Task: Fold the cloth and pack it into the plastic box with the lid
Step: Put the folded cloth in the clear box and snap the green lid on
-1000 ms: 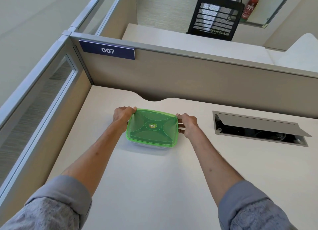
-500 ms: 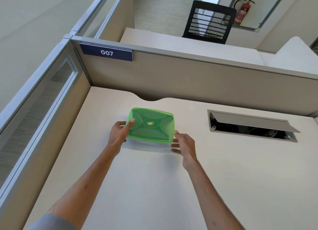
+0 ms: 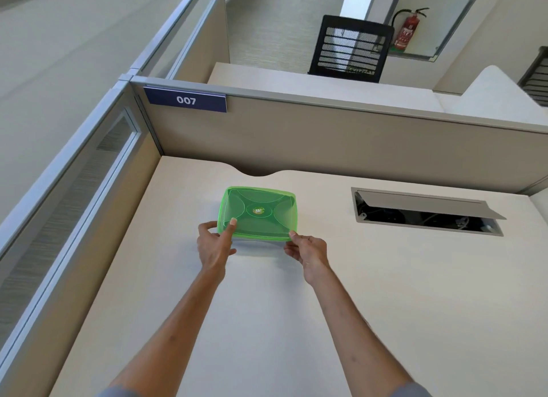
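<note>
A plastic box with a translucent green lid (image 3: pixel 258 214) sits on the beige desk (image 3: pixel 267 322), toward the back. My left hand (image 3: pixel 215 243) grips the lid's near left corner, thumb on top of the lid. My right hand (image 3: pixel 308 252) pinches the near right corner with its fingertips. The clear box under the lid is barely visible at the near edge. No cloth is in view; the lid is too cloudy to show what is inside.
An open cable hatch (image 3: pixel 427 212) with a raised grey flap is set into the desk at the right. Beige partition walls (image 3: pixel 326 141) close off the back and left, with a "007" sign (image 3: pixel 186 100). A black mesh chair (image 3: pixel 351 49) stands beyond.
Both hands slid from the box's left and right sides to its near corners. The box sits slightly farther back on the desk.
</note>
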Available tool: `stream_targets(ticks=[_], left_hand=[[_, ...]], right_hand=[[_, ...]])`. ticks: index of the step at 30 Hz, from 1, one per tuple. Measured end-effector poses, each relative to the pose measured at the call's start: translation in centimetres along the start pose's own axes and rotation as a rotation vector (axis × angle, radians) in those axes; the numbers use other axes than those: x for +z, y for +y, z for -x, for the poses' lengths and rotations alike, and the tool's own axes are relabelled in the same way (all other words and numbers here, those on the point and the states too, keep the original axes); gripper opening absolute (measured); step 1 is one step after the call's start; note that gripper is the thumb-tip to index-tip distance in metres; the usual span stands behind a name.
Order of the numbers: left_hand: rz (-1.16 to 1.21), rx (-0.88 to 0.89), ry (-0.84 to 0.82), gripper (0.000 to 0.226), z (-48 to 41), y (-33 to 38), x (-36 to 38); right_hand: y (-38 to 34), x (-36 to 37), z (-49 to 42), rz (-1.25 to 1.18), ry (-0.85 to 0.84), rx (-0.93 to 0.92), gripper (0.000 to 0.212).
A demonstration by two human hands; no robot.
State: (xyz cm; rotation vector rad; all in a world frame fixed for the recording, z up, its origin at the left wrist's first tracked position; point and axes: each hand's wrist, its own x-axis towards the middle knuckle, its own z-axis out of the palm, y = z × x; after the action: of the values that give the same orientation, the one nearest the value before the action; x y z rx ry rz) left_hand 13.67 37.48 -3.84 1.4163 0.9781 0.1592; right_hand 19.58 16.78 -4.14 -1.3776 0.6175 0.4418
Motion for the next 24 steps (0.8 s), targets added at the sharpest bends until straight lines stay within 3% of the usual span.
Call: stream_targets(ticks=[6, 13, 18, 24], left_hand=[[0.109, -0.064, -0.061, 0.035, -0.3, -0.1, -0.3], [0.136, -0.083, -0.153, 0.044, -1.1, 0.1, -0.7], [0.153, -0.111, -0.181, 0.045, -1.6, 0.4, -0.7], [0.198, -0.130, -0.185, 0.042, -1.9, 0.3, -0.7]], right_hand=[[-0.6, -1.2, -0.2, -0.024, 0.030, -0.003, 0.020], [2.2, 0.7, 1.7, -0.144, 0.059, 0.068, 0.042], [2.8, 5.1, 2.5, -0.203, -0.023, 0.143, 0.037], [2.8, 7.5, 2.4, -0.234, 0.034, 0.159, 0.029]])
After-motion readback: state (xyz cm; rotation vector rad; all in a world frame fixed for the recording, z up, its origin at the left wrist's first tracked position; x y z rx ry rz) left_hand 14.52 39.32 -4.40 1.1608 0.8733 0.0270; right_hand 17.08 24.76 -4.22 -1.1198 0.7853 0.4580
